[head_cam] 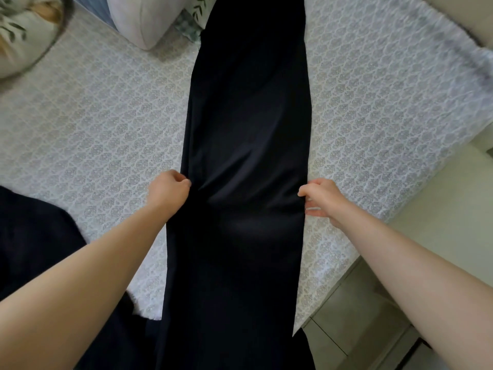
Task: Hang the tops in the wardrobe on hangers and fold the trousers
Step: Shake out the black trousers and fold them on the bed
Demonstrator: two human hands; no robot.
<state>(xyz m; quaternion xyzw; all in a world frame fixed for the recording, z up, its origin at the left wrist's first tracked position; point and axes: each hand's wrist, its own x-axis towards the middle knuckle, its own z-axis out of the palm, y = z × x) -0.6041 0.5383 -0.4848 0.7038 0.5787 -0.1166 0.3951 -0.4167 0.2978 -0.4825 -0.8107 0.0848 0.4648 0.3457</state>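
A pair of dark trousers (248, 116) lies flat and lengthwise down the middle of the frame, from the top edge to the bottom. It rests on a bed covered by a pale patterned bedspread (106, 116). The 2 hands hold it at about mid-height, 1 on each side. The left hand (169, 192) has its fingers curled tight on the left edge of the cloth. The right hand (322, 200) pinches the right edge, thumb on top and fingers under it. The cloth puckers slightly between them. Another dark garment (32, 236) lies at the lower left. A grey pillow (144, 20) and a leaf-print cushion (24, 41) sit at the upper left. Tiled floor (354, 327) shows at the lower right.
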